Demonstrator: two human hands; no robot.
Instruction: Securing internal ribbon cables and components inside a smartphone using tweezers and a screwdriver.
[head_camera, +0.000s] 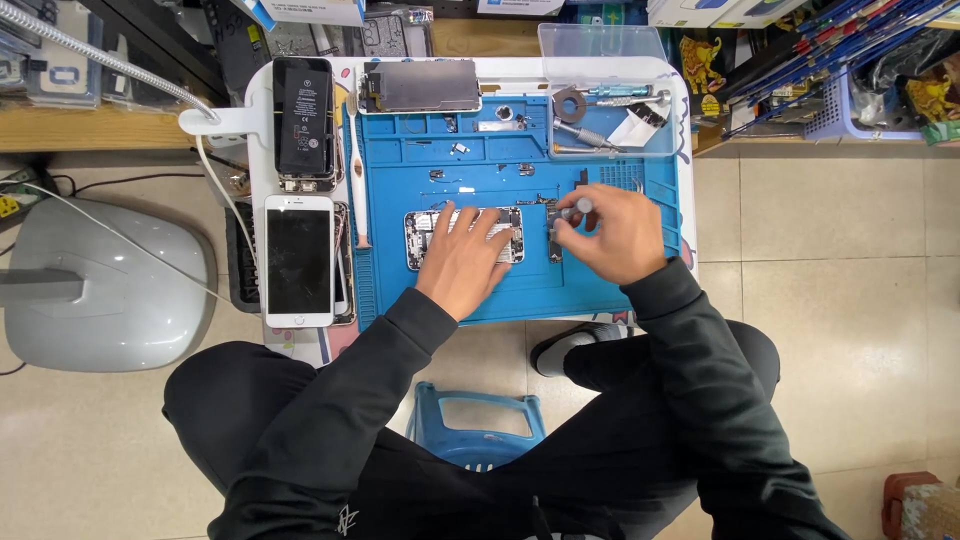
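Hands at work on an opened phone on a blue repair mat.

Left hand (462, 262) lies flat with fingers spread across the opened phone body (432, 238) at the middle of the blue mat (500, 175), pressing it down; right hand (612, 232), just right of it, is closed around a small grey screwdriver (574, 211) whose tip points down near the phone's right edge. To do this well, I judge the driver should stay upright and seated in the screw while the flat hand keeps the body from sliding. A white phone (299, 259) and a black battery (303, 116) sit at the left of the frame, a detached screen panel (420, 86) at the top, loose tools in the clear tray (610, 110) upper right.
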